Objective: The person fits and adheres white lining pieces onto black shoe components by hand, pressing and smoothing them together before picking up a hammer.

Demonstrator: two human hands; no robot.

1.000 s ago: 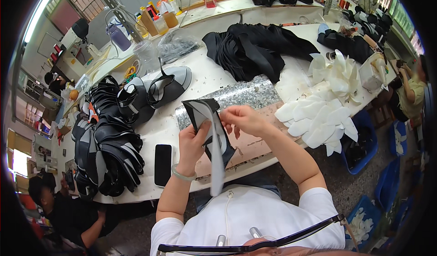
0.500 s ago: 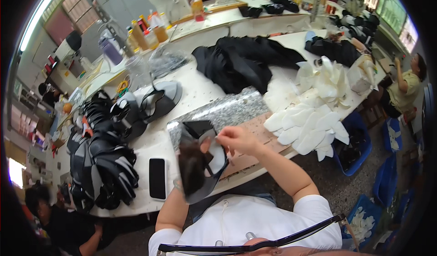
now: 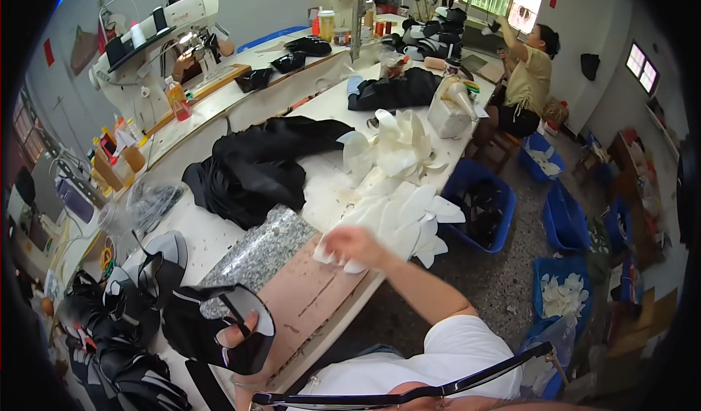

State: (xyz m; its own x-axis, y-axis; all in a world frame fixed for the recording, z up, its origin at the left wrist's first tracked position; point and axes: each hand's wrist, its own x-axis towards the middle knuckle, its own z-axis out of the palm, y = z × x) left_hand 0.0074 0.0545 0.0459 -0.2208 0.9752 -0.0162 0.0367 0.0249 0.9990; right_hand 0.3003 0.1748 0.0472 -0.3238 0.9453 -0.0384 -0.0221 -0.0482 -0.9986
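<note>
My left hand [image 3: 235, 331] is closed round a black shoe upper [image 3: 191, 323] with a pale grey lining, at the lower left; my thumb and part of the palm show through its opening. My right hand [image 3: 355, 248] is at the near edge of a pile of white curved shoe stiffener pieces [image 3: 394, 217]. Its fingers are bent down over the lowest pieces and blurred, so whether one is pinched is unclear. Between the hands are a pinkish-brown board [image 3: 307, 294] and a speckled grey stone slab [image 3: 252, 254].
Black shoe uppers [image 3: 117, 360] are heaped at the left, beside a dark phone [image 3: 207, 385]. Black fabric [image 3: 252, 166] lies beyond the slab. A blue bin [image 3: 478, 205] stands right of the table. Sewing machines [image 3: 164, 64] stand farther back; a person [image 3: 527, 79] sits at far right.
The view has swung to the right. My right hand has left the shoe upper and reached right to the white pieces. My left hand still holds the upper.
</note>
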